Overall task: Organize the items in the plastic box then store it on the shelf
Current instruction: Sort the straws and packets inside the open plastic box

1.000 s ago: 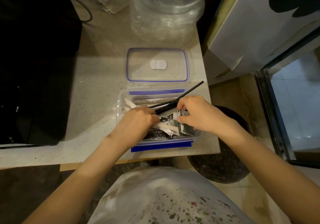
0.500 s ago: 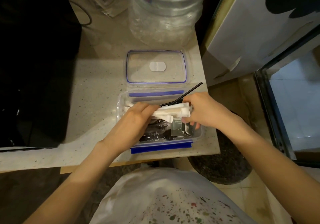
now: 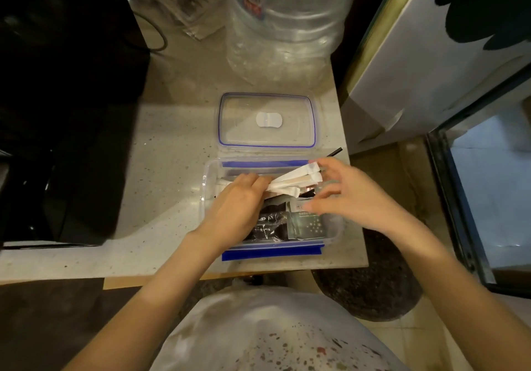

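A clear plastic box with blue clips sits at the counter's front edge. Its lid lies flat just behind it. My left hand is inside the box, closed around one end of a bundle of white paper-wrapped sticks. My right hand hovers over the box's right side, fingers spread, fingertips touching the bundle's far end. Black wrapped packets and a small dark sachet lie in the box's front half. A black straw's tip pokes out past the right rim.
A large clear water bottle stands behind the lid. A black appliance fills the counter's left side. A white cabinet stands to the right, with a dark round mat on the floor below the counter edge.
The white bundle has swung so its right end lifts toward the box's back right corner. My right hand has opened and spread over it. The black straw is mostly hidden now.
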